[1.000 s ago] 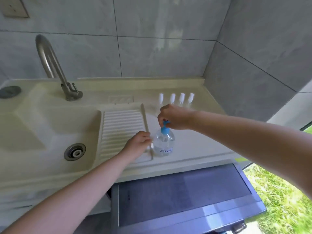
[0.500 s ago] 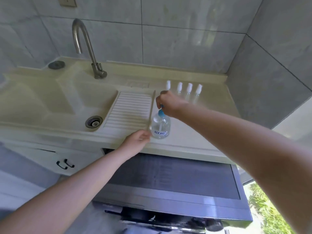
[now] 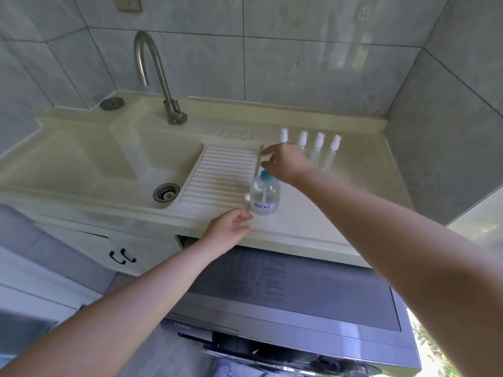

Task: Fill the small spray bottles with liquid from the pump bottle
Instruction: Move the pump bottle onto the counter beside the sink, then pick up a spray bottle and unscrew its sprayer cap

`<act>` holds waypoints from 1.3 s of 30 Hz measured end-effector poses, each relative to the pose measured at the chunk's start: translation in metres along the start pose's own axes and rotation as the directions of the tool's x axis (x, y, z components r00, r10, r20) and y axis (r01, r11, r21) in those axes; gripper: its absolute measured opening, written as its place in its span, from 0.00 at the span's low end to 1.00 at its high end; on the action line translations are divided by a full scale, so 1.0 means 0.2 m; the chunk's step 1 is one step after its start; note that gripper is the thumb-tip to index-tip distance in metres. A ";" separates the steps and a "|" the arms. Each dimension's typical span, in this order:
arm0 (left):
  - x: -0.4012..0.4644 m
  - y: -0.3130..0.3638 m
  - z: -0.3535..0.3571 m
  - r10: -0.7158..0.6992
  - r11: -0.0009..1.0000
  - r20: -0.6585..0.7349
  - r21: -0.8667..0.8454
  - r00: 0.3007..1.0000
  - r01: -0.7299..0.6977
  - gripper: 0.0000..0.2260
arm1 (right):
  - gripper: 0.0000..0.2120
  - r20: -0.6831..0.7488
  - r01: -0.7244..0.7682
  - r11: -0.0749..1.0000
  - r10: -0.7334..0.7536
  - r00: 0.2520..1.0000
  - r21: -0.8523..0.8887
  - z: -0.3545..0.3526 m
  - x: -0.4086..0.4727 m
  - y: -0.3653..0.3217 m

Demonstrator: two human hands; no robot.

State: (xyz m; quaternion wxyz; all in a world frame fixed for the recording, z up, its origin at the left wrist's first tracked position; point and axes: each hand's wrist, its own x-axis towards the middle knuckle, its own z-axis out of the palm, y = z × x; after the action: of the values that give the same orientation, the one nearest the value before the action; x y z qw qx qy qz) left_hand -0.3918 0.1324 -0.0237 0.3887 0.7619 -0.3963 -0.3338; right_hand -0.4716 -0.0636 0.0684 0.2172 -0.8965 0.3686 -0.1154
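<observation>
A clear round pump bottle [image 3: 265, 197] with a blue top stands on the cream counter [image 3: 313, 221], right of the ribbed drainboard. My right hand [image 3: 285, 163] hovers just over its blue top, fingers loose and stretched left, gripping nothing that I can see. My left hand [image 3: 231, 227] lies at the counter's front edge, just left of the bottle's base, thumb and fingers relaxed and apart. A small whitish blur [image 3: 247, 197] sits against the bottle's left side; it is too blurred to identify. Several small clear spray bottles [image 3: 319, 148] with white caps stand in a row behind my right hand.
The sink basin [image 3: 114, 170] with its drain and a curved metal tap [image 3: 163, 85] lie to the left. The ribbed drainboard [image 3: 223, 175] slopes into the basin. Tiled walls close the back and right. A grey washing machine top [image 3: 294, 289] sits below the counter's front edge.
The camera has pulled back and up. My right hand has lifted off the pump top and loosened. My left hand has drawn back toward the counter edge, fingers spreading.
</observation>
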 end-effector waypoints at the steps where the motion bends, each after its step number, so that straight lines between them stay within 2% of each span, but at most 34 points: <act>1: 0.01 -0.01 0.00 0.014 1.000 -0.013 0.002 1.000 -0.014 0.11 | 0.15 -0.042 -0.100 0.978 0.110 0.993 0.182 0.00 -0.01 0.03; 2: 0.02 -0.01 0.00 0.022 1.000 -0.032 0.017 0.999 -0.022 0.12 | 0.15 -0.050 -0.206 0.904 0.241 0.969 0.374 0.00 -0.02 0.07; 3: 0.04 0.00 0.00 0.023 0.999 -0.051 0.035 0.998 -0.021 0.14 | 0.15 -0.018 -0.299 0.785 0.367 0.930 0.542 0.02 -0.04 0.11; 4: 0.05 0.00 0.01 0.019 0.999 -0.067 0.043 0.998 -0.016 0.16 | 0.15 0.030 -0.368 0.665 0.461 0.887 0.650 0.06 -0.06 0.16; 5: 0.07 0.00 0.01 0.008 0.999 -0.072 0.037 0.997 -0.005 0.18 | 0.16 0.075 -0.420 0.595 0.515 0.854 0.685 0.10 -0.09 0.22; 7: 0.12 0.00 0.02 -0.010 1.000 -0.068 0.028 0.998 0.012 0.21 | 0.18 0.117 -0.469 0.630 0.517 0.848 0.619 0.18 -0.15 0.30; 9: 0.19 0.02 0.03 -0.008 0.998 -0.051 0.055 0.999 0.011 0.25 | 0.22 0.149 -0.459 0.701 0.457 0.877 0.546 0.23 -0.21 0.32; 12: 0.28 0.06 0.04 0.052 0.992 -0.006 0.112 0.999 -0.052 0.32 | 0.29 0.178 -0.421 0.739 0.388 0.904 0.526 0.30 -0.25 0.28; 16: 0.40 0.10 0.07 0.081 0.993 0.006 0.083 0.997 -0.081 0.41 | 0.28 0.135 -0.388 0.709 0.387 0.912 0.589 0.38 -0.23 0.24; 20: 0.51 0.09 0.08 0.107 0.991 -0.028 0.088 0.994 -0.104 0.34 | 0.23 0.090 -0.382 0.677 0.424 0.901 0.629 0.39 -0.22 0.24; 22: 0.53 0.08 0.07 0.109 0.991 -0.041 0.081 0.993 -0.105 0.32 | 0.23 0.116 -0.394 0.673 0.419 0.901 0.626 0.38 -0.23 0.25; 25: 0.57 0.06 0.03 0.115 0.991 0.018 0.067 0.993 -0.116 0.32 | 0.25 0.187 -0.427 0.657 0.405 0.895 0.621 0.35 -0.22 0.26; 28: 0.61 0.08 -0.04 0.059 0.996 0.108 0.063 0.992 -0.067 0.30 | 0.24 0.228 -0.449 0.681 0.393 0.891 0.578 0.32 -0.19 0.29; 31: 0.64 0.10 -0.09 0.005 1.000 0.175 0.019 0.985 -0.008 0.26 | 0.20 0.260 -0.464 0.680 0.387 0.885 0.568 0.27 -0.15 0.32; 34: 0.68 0.13 -0.14 -0.024 1.000 0.185 0.020 0.982 0.021 0.19 | 0.21 0.225 -0.453 0.668 0.403 0.887 0.591 0.21 -0.11 0.34; 36: 0.71 0.16 -0.17 -0.032 0.999 0.119 -0.002 0.992 0.032 0.14 | 0.24 0.171 -0.420 0.700 0.399 0.901 0.577 0.17 -0.07 0.33; 39: 0.73 0.23 -0.19 -0.052 0.996 0.025 -0.075 0.998 0.054 0.08 | 0.27 0.047 -0.306 0.879 0.311 0.949 0.367 0.07 0.01 0.32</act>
State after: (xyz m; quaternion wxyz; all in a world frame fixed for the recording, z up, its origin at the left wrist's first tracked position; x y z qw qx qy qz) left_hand -0.3077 0.0009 0.0044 0.4035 0.7530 -0.3675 -0.3675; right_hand -0.5036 -0.1005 0.0257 0.3952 -0.7685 0.4796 -0.1524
